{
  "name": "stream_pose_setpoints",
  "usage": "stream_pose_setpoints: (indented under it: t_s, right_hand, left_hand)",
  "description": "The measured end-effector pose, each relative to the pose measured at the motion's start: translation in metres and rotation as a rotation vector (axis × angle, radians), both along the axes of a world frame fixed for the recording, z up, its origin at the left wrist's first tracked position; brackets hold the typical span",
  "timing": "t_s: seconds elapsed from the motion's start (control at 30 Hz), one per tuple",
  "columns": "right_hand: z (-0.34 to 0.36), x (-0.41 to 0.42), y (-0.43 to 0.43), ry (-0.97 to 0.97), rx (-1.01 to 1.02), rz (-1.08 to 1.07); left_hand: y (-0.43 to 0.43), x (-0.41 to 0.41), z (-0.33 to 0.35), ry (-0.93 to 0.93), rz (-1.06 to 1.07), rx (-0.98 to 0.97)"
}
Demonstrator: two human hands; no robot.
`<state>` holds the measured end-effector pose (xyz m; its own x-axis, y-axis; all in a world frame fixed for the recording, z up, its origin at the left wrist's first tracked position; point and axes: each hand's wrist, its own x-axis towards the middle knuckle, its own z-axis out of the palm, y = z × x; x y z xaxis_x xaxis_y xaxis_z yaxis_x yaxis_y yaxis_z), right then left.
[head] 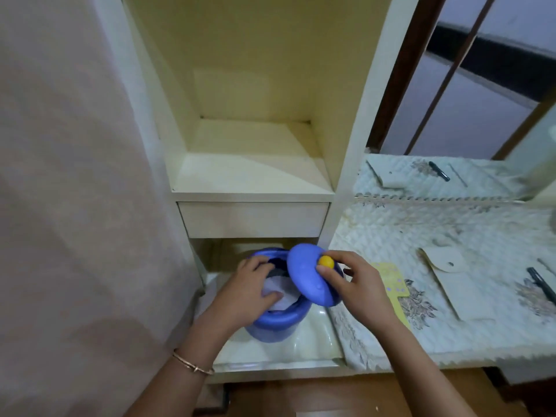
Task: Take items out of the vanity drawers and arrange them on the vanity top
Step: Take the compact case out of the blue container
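A blue round container stands on the low cream surface under a shut small drawer. Its blue lid is lifted and tilted. My right hand pinches the lid's yellow knob. My left hand reaches into the container's mouth, fingers resting on white paper or cloth inside. The vanity top, covered with a quilted floral cloth, lies to the right.
On the vanity top lie a cream pouch with a snap flap, a black pen and a yellow card. A mirror stands behind it. An open cream shelf niche sits above the drawer. A pink wall lies at left.
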<state>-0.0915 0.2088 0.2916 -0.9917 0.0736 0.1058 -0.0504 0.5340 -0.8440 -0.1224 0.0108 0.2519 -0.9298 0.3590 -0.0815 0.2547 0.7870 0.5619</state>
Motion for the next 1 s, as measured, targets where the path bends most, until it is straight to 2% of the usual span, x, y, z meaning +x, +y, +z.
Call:
stream_pose_setpoints:
  t_s: [0.23,0.37,0.47,0.6,0.77,0.87,1.0]
  right_hand:
    - [0.003,0.01,0.011,-0.037,-0.046,-0.032]
    - [0.002,0.015,0.017,-0.031,-0.064,-0.035]
    - [0.0,0.017,0.02,-0.039,-0.061,-0.033]
    - [-0.002,0.019,0.023,-0.047,-0.061,-0.028]
    - [-0.003,0.016,0.015,-0.014,-0.084,-0.049]
    - [-0.005,0.009,0.003,0.043,-0.029,-0.034]
    - [-0.01,-0.005,-0.019,0.074,0.105,0.062]
  left_hand:
    - [0.024,-0.035,0.006,-0.372,-0.216,-0.371]
    - [0.027,-0.043,0.019,-0.529,-0.277,-0.408]
    - [0.028,-0.046,0.021,-0.48,-0.336,-0.441]
    - [0.026,-0.038,0.021,-0.258,-0.276,-0.421]
    - [0.009,-0.018,0.043,0.011,-0.085,-0.254]
    - [-0.016,-0.003,0.043,0.048,0.088,-0.104]
    - [-0.038,0.023,0.031,0.057,0.267,-0.038]
